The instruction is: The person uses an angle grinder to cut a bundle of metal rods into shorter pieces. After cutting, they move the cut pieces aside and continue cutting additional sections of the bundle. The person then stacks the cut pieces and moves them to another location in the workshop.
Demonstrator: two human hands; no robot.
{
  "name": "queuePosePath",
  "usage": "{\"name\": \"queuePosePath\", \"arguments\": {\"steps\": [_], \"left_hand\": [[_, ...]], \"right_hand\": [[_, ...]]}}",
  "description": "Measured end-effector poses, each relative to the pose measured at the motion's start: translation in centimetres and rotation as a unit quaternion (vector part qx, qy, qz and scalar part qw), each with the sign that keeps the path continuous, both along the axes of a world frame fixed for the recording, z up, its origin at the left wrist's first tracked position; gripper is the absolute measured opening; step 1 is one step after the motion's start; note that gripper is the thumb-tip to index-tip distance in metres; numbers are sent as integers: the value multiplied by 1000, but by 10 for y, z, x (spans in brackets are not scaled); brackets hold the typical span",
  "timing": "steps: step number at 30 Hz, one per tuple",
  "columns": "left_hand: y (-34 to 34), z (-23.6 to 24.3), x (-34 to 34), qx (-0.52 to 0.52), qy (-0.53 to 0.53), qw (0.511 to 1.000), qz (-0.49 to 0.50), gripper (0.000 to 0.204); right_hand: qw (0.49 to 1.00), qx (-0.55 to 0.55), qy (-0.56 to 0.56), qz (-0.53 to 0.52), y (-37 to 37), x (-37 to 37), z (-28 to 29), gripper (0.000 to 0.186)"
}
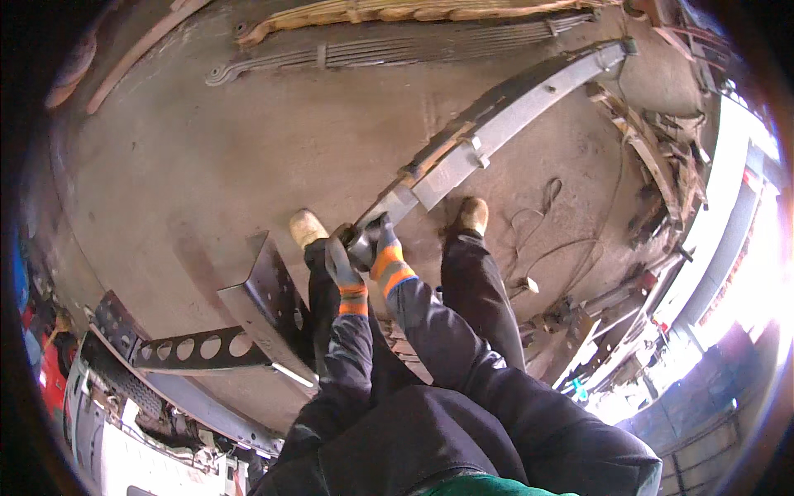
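Note:
A long grey leaf spring (pixel 517 124) runs diagonally from between my feet toward the far right, with brown rust along its upper side and a clamp near its middle. Its near end finishes in a dark rounded eye. Both my hands wear grey gloves with orange cuffs. My left hand (pixel 337 263) is closed against the left side of that eye. On the other side, my right hand (pixel 386 241) wraps round the same end, close to the left one. The undersides of both hands and some fingertips are hidden.
Two more leaf springs (pixel 397 51) lie along the far floor. A dark steel frame with round holes (pixel 207 347) stands at my left. Thin cable (pixel 571 245) loops over the floor at right, near piled metal parts (pixel 666 165). My boots (pixel 308 227) flank the spring's near end.

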State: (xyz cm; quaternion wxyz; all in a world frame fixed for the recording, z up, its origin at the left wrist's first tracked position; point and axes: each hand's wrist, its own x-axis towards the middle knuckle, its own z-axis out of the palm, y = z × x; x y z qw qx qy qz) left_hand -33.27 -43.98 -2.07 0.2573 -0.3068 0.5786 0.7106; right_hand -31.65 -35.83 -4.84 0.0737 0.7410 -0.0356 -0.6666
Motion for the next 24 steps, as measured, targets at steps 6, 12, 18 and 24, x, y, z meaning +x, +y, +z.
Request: {"name": "queuePosePath", "arguments": {"steps": [6,12,18,24], "left_hand": [[13,-1,24,148,-199,948,199,48],[-8,-42,28,-36,-170,975,139,31],[-10,-56,33,-79,-194,964,163,31],[-24,-58,31,10,-191,972,137,46]], "right_hand": [[997,-35,62,-39,18,24,33,66],[946,174,165,217,98,124,64,51],[901,432,22,-28,295,105,-72,67],[785,615,68,34,366,17,-128,74]]}}
